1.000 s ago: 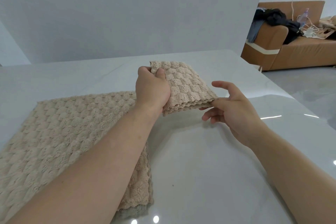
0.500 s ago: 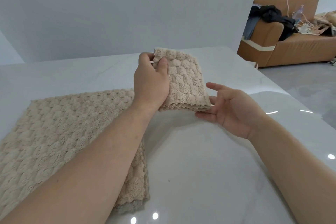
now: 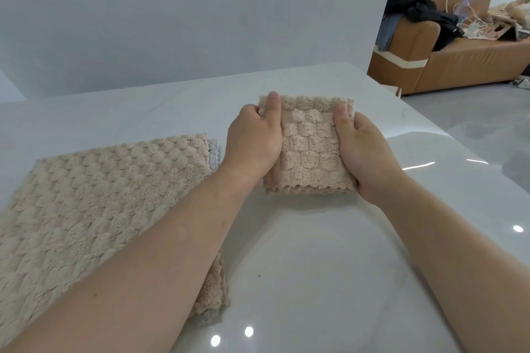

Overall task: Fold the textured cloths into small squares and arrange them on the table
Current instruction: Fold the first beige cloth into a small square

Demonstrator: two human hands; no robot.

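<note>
A beige textured cloth (image 3: 308, 149), folded into a small square, sits in the middle of the white table (image 3: 301, 266). My left hand (image 3: 253, 140) grips its left edge, thumb on top. My right hand (image 3: 362, 149) grips its right edge the same way. The scalloped hem of the folded cloth faces me. To the left lies a stack of unfolded beige textured cloths (image 3: 94, 209), spread flat, partly under my left forearm. A paler cloth edge peeks out at the stack's far right corner.
The table's right edge runs diagonally past my right hand. Beyond it is grey floor and a brown sofa (image 3: 459, 54) piled with dark clothes and cables. A plain wall stands behind the table.
My right hand has closed onto the right edge of the folded cloth. The cloth has turned square to me and come lower, between both hands.
</note>
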